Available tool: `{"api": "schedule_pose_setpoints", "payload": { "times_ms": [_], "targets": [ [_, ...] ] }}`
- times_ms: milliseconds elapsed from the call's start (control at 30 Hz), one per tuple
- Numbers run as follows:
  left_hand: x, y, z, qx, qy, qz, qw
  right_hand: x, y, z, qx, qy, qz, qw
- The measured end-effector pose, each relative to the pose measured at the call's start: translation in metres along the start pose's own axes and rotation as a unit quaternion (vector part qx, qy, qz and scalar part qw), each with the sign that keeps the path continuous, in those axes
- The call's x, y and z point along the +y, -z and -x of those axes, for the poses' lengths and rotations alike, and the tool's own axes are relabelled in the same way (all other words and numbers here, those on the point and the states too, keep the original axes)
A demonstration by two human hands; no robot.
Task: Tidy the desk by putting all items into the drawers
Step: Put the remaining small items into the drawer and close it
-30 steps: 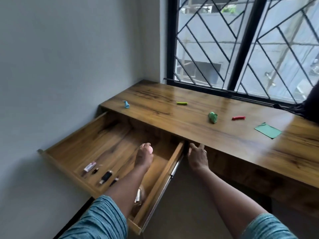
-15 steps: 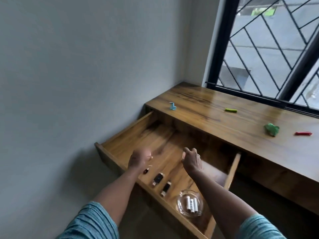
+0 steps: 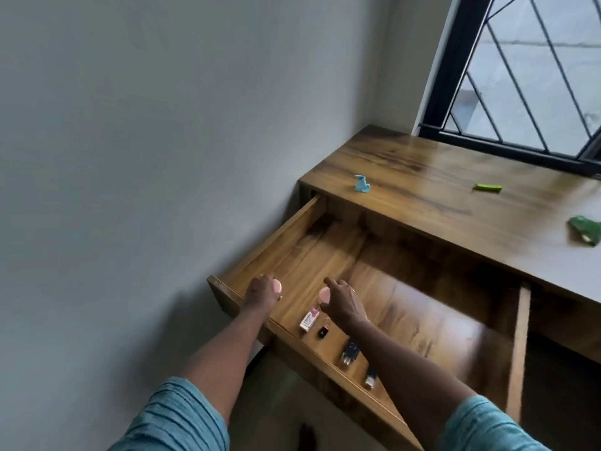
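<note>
Left hand [image 3: 261,289] grips a pink piece [image 3: 277,285], right hand [image 3: 341,302] pinches a second pink piece [image 3: 324,295], both above the open drawer [image 3: 422,307]; blue figure [image 3: 362,184] sits on the desk [image 3: 422,196] at one o'clock.

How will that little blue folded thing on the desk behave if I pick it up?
The blue folded piece looks like thin paper, so probably very light and easily crushed. It stands upright on a narrow base on the glossy desktop, so a push would likely tip or slide it.
</note>
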State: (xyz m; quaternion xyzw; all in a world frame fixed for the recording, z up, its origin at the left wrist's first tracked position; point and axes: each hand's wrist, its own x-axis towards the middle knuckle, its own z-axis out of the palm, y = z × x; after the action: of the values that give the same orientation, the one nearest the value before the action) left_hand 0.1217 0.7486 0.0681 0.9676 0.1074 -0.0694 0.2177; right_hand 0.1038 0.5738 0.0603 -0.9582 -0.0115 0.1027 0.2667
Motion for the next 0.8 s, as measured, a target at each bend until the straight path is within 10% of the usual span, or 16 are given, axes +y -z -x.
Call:
{"api": "schedule_pose_setpoints", "payload": {
  "times_ms": [800],
  "targets": [
    [-0.033, -0.018, -0.094, -0.163, -0.087, -0.23, 0.956, -0.032, -0.082, -0.087, -0.129, 0.006, 0.004, 0.992]
  ]
}}
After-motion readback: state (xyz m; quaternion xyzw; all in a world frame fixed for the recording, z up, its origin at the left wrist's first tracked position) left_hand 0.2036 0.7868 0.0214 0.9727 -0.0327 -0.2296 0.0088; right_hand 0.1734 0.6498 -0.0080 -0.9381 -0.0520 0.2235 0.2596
